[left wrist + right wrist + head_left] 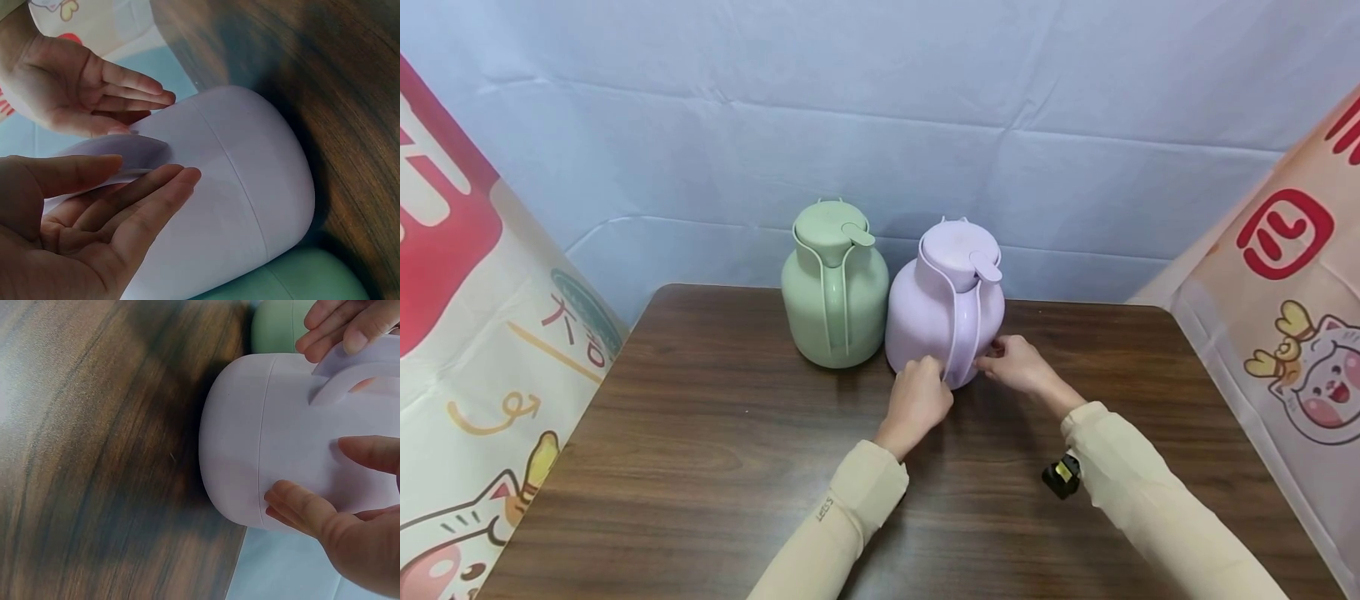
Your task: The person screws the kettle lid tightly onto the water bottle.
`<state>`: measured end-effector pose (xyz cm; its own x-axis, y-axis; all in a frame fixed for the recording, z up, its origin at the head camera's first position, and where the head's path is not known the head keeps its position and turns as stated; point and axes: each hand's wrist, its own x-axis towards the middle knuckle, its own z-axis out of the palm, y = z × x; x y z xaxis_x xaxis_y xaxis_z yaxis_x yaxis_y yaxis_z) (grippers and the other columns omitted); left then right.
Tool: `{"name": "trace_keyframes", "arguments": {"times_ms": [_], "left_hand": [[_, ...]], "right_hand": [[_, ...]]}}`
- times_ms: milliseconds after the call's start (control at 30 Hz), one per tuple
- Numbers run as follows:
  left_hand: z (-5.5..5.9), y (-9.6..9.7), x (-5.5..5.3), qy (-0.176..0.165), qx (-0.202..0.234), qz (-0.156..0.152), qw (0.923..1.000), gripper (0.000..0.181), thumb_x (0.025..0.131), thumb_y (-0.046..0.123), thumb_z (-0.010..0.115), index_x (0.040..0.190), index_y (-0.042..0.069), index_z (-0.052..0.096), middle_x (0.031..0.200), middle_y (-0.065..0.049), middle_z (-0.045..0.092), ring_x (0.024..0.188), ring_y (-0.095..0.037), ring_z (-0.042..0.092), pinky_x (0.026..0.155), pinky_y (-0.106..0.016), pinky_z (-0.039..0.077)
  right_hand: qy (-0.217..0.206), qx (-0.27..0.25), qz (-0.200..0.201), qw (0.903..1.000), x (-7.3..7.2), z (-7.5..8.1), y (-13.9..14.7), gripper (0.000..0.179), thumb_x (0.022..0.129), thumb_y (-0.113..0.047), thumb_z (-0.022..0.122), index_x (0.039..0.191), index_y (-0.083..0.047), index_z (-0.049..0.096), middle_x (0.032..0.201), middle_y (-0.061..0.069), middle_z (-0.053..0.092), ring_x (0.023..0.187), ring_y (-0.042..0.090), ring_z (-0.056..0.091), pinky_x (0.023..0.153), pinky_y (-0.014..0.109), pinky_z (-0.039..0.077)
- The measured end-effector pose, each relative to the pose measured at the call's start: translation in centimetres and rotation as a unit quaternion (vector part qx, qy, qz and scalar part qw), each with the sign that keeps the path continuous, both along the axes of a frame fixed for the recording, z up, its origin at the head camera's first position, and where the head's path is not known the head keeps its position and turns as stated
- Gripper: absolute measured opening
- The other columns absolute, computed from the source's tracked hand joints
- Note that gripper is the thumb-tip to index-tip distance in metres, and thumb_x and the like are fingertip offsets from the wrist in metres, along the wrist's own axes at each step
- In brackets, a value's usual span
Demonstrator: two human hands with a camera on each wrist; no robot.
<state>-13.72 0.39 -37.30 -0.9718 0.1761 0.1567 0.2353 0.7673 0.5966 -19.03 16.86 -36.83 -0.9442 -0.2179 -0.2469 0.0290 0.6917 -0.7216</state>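
A light purple vacuum jug (917, 308) with a lidded top stands on the brown table, its handle (967, 329) facing me. My left hand (916, 402) is at the handle's lower end. In the left wrist view, the thumb of that hand (69, 219) lies on one side of the handle and its nearly straight fingers on the other; whether they press on it is unclear. My right hand (1018, 364) is by the jug's lower right side. Seen from the right wrist, this hand (353, 528) has its fingers extended along the purple body, thumb spread apart.
Close to the purple jug's left stands a similar light green jug (835, 308). A pale blue cloth (880, 108) hangs behind the wooden table (700, 467). Printed sheets with cartoon cats flank it. A small black device (1062, 476) sits at the right wrist.
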Motion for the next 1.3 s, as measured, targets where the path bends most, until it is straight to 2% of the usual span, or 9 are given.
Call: {"name": "trace_keyframes", "arguments": {"times_ms": [133,300,467,667,767,967,1300], "left_hand": [[0.0,0.1,-0.3,-0.004,0.002,0.001,1.0000,0.029,0.073,-0.006,0.057,0.053,0.010,0.044,0.052,-0.001,0.046,0.048,-0.013,0.043,0.048,-0.030,0.041],[0.0,0.1,-0.7,-0.019,0.007,0.003,0.9998,0.034,0.073,-0.006,0.057,0.051,0.011,0.037,0.050,0.001,0.037,0.049,-0.012,0.035,0.046,-0.028,0.037],[0.1,0.1,-1.1,-0.028,0.003,0.007,0.9996,0.033,0.074,-0.004,0.057,0.051,0.011,0.038,0.050,0.001,0.038,0.049,-0.013,0.038,0.048,-0.029,0.038],[0.3,0.2,-1.5,-0.033,0.012,0.009,0.9993,0.030,0.074,-0.004,0.057,0.051,0.010,0.042,0.050,0.000,0.040,0.048,-0.013,0.038,0.046,-0.027,0.036],[0.3,0.3,-1.7,-0.032,0.014,0.010,0.9993,0.028,0.073,-0.004,0.057,0.052,0.009,0.045,0.051,-0.001,0.043,0.048,-0.014,0.040,0.046,-0.028,0.037],[0.3,0.3,-2.1,-0.027,0.008,0.014,0.9995,0.029,0.072,-0.004,0.059,0.051,0.010,0.044,0.051,0.000,0.044,0.049,-0.016,0.046,0.052,-0.032,0.043],[0.5,0.3,-2.5,-0.042,0.014,0.020,0.9988,0.033,0.073,-0.003,0.058,0.050,0.011,0.039,0.050,0.001,0.036,0.050,-0.015,0.039,0.048,-0.028,0.036]], "right_hand": [[0.002,0.009,-0.001,1.0000,-0.2,0.0,0.0,0.031,0.085,-0.014,0.060,0.103,0.011,0.055,0.073,0.012,0.060,0.069,0.022,0.057,0.057,0.025,0.043],[0.000,0.011,-0.001,0.9999,-0.6,0.1,0.0,0.031,0.085,-0.014,0.061,0.103,0.011,0.055,0.073,0.010,0.059,0.066,0.015,0.054,0.057,0.025,0.043],[-0.001,0.020,0.006,0.9998,-0.9,0.4,0.0,0.030,0.085,-0.016,0.061,0.100,0.010,0.056,0.074,0.012,0.059,0.064,0.014,0.052,0.057,0.026,0.042],[0.002,0.041,0.016,0.9990,-1.4,0.6,0.1,0.025,0.085,-0.017,0.060,0.091,0.006,0.057,0.065,0.006,0.057,0.059,0.012,0.050,0.055,0.026,0.041],[-0.004,0.042,0.018,0.9989,-1.6,0.6,0.2,0.024,0.085,-0.017,0.060,0.091,0.006,0.057,0.065,0.007,0.057,0.058,0.013,0.049,0.055,0.026,0.040],[-0.017,0.031,0.010,0.9993,-1.9,0.6,0.0,0.021,0.086,-0.015,0.058,0.090,0.005,0.055,0.061,0.005,0.054,0.056,0.014,0.048,0.053,0.026,0.039],[-0.021,0.031,-0.014,0.9992,-2.4,0.6,-0.4,0.019,0.084,-0.012,0.060,0.090,0.004,0.055,0.065,0.005,0.054,0.060,0.017,0.051,0.053,0.025,0.040]]}}
